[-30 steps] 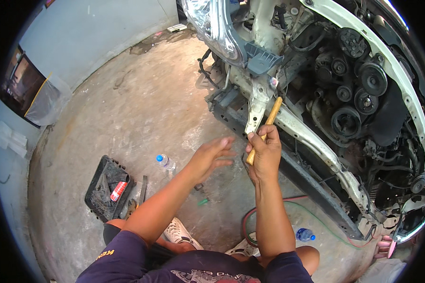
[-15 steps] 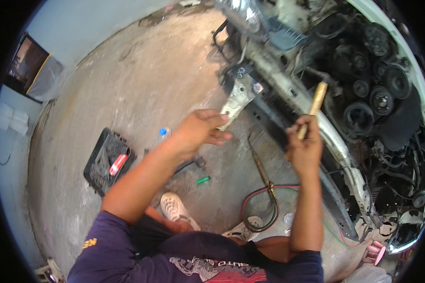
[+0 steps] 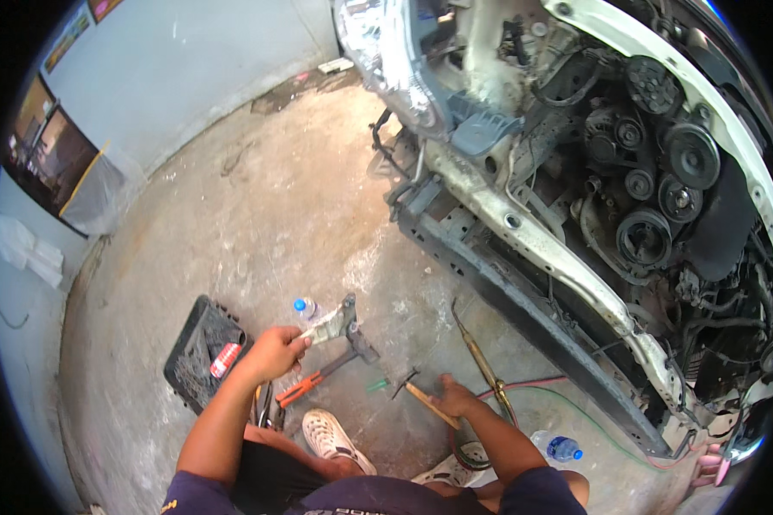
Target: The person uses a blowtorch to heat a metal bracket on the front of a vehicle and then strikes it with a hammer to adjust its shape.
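Observation:
My left hand is closed on one end of a pale, worn metal bracket, whose darker far end points to the right. Lower right of it, a hammer with a wooden handle and small dark head is at floor level. My right hand is beside that handle, fingers stretched out and touching or nearly touching it. Between my hands, a larger hammer with an orange grip lies on the floor, near a small green object. A brass gas torch with red and green hoses lies just beyond my right hand.
A car front with its engine exposed fills the right, its dark crossbar running diagonally. On the left sits a black tray holding a red-and-white item. Plastic bottles are on the floor near my feet. A wall stands behind.
Both hands have come down from the car's front toward the floor. The bracket moved left and nearer with my left hand. My right hand lowered the wooden-handled hammer, and its fingers have loosened.

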Demonstrator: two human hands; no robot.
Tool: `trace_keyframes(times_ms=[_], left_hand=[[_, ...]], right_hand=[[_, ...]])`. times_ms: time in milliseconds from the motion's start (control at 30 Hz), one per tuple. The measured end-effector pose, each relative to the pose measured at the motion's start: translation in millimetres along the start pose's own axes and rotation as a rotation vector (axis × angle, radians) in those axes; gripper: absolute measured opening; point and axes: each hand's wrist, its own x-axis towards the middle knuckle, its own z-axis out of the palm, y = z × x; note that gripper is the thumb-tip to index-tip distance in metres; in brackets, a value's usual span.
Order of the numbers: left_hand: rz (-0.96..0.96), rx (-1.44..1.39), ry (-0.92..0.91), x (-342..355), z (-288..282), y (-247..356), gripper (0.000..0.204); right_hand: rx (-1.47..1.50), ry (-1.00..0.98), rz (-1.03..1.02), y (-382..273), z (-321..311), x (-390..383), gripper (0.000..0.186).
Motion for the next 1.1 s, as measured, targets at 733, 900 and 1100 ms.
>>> trace_keyframes(times_ms=[733, 900, 1100], left_hand=[[0.212, -0.339, 0.216, 12, 13, -11, 0.025], [0.361, -0.312, 0.238, 1, 8, 36, 0.024], [0.48, -0.215, 0.293, -6, 2, 93, 0.024]], right_hand=[[1.338, -0.52, 0.092, -9, 11, -23, 0.039], [1.453, -0.367, -0.128, -86, -48, -146, 0.043], [1.147, 0.035, -0.257, -102, -109, -256, 0.034]])
